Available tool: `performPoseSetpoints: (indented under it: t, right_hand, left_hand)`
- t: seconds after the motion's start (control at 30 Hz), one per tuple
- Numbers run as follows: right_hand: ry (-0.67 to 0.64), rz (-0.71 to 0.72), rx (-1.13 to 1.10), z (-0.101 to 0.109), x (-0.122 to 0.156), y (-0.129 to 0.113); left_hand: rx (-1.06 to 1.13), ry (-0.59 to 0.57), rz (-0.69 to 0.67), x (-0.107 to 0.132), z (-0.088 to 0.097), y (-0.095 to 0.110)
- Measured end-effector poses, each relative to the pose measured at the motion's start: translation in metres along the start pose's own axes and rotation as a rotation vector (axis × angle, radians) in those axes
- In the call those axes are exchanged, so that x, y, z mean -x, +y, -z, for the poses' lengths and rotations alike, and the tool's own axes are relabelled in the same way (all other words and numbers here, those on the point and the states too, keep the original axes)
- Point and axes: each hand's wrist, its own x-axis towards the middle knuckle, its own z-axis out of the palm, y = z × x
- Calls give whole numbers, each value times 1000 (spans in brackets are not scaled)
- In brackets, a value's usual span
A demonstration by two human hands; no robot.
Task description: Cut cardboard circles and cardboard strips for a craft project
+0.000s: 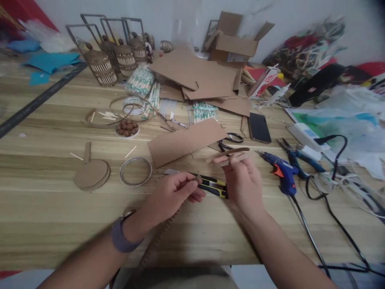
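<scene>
My left hand (176,192) is closed in a pinch on the end of a long corrugated cardboard strip (156,243) that trails down towards me. My right hand (242,180) is closed on a short brown cardboard strip (233,154), held just above the wooden table (60,216). A yellow-and-black utility knife (210,186) lies on the table between and under both hands, its blade pointing left.
A blue glue gun (281,170) with a black cord lies right of my hands, beside pliers (296,154), scissors (230,140) and a phone (258,127). A cardboard sheet (186,141), tape ring (136,170), round cardboard disc (92,174), bead dish (127,128), bamboo lanterns (114,60) and boxes lie further back.
</scene>
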Motion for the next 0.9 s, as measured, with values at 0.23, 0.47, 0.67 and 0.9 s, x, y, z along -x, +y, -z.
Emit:
performPoseSetpoints:
  t: [0.23, 0.47, 0.67, 0.9]
  right_hand:
    - [87, -55, 27, 16, -17, -5]
    - [50, 261, 461, 19, -39, -38]
    - [-303, 419, 519, -35, -85, -53]
    - [-581, 365, 660, -122, -122, -68]
  left_hand:
    - [95, 56, 53, -4, 1, -2]
    - [87, 33, 69, -2, -3, -2]
    - [87, 86, 65, -5, -5, -2]
    - [133, 131, 73, -12, -3, -7]
